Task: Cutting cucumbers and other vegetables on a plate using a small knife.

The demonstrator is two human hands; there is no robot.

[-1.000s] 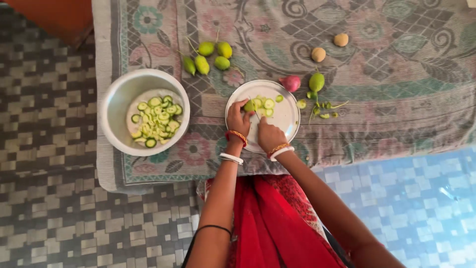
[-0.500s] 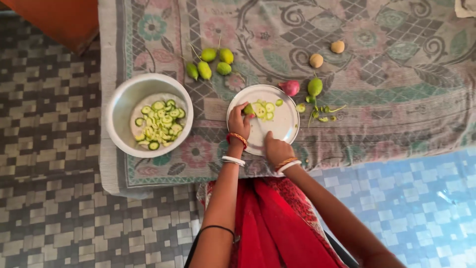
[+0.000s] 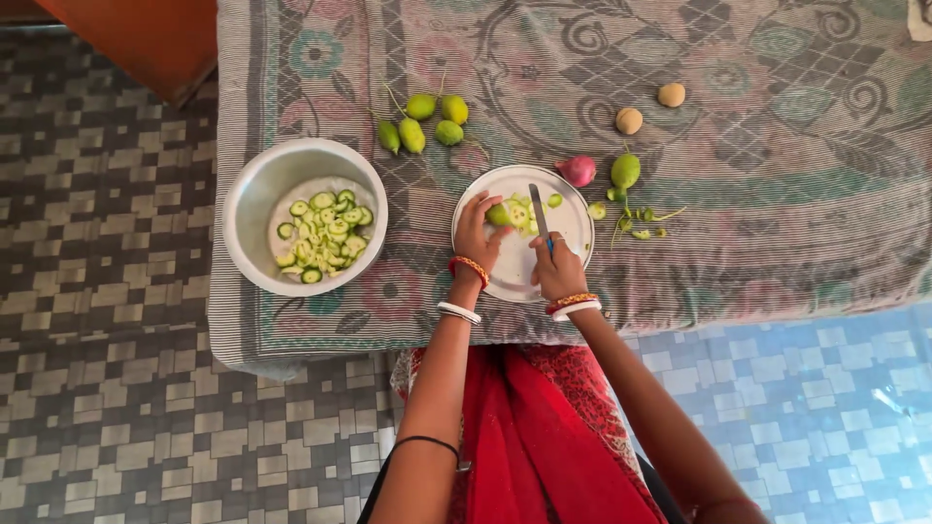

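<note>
Both hands over the steel plate: left hand pinching a green vegetable, right hand closed round a knife, blade seemingly raised.

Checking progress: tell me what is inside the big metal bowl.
The metal bowl holds a pile of green slices on its pale bottom. Whatever lies under the pile is covered.

A patterned grey cloth with floral motifs covers the desk. The floor shows grey-brown mosaic tiles at left, blue ones at right. Orange-brown furniture stands at upper left.
</note>
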